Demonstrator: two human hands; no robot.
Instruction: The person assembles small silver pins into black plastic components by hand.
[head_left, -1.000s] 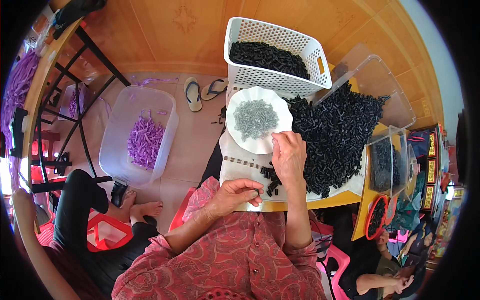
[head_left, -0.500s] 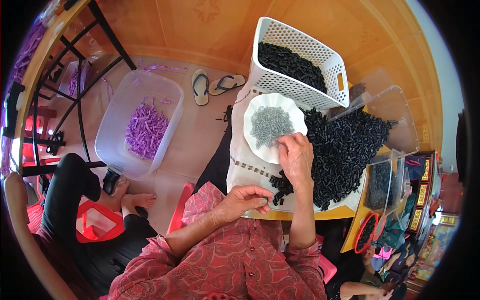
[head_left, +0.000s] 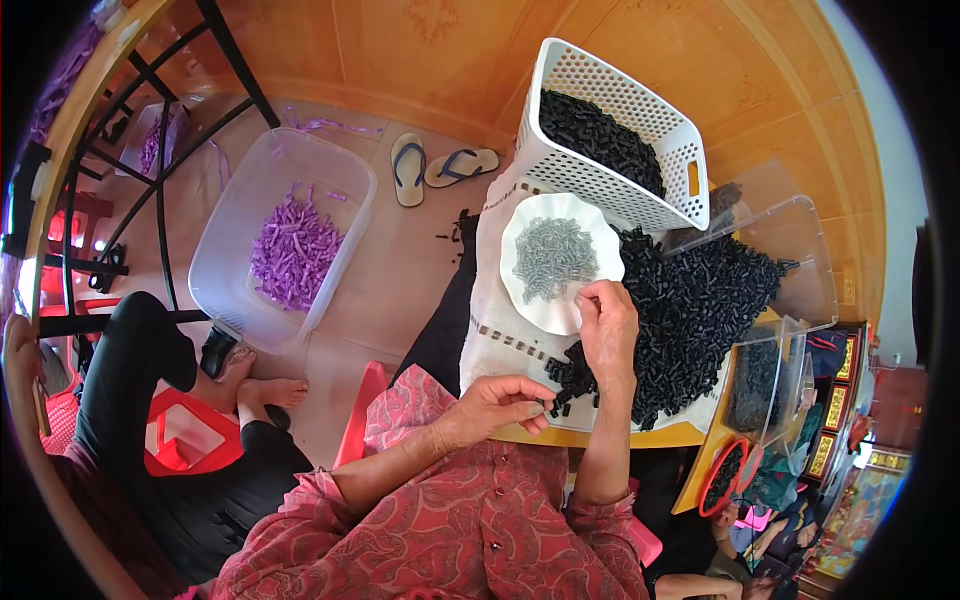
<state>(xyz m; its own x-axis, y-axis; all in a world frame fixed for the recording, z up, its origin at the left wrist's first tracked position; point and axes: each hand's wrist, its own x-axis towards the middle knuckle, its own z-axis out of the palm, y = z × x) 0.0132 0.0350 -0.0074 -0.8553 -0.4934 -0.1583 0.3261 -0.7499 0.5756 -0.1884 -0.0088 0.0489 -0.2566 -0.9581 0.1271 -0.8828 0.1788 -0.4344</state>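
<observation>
My left hand (head_left: 495, 408) is closed in a pinch near the table's front edge, with a small black tube (head_left: 541, 404) between thumb and forefinger. My right hand (head_left: 609, 328) has its thumb and fingers pinched together over the lower right rim of a white scalloped plate (head_left: 545, 317). Whatever sits between those fingertips is too small to make out. Many small clear greyish pieces (head_left: 553, 258) lie in the plate. Beside and beyond my right hand spreads a large heap of short black tubes (head_left: 690, 320), a few of them lying between my two hands.
A white perforated basket (head_left: 620, 195) holding black tubes stands behind the plate. Clear plastic bins (head_left: 805, 265) are at the right, with a red basket (head_left: 725, 478) below. On the floor at left sit a translucent tub (head_left: 350, 215) of purple pieces and sandals (head_left: 408, 170). Another person's legs (head_left: 150, 370) are close by.
My right hand has drawn slightly back from the clear pieces to the plate's rim. My left hand keeps its pinch on the black tube. The whole view has shifted a little.
</observation>
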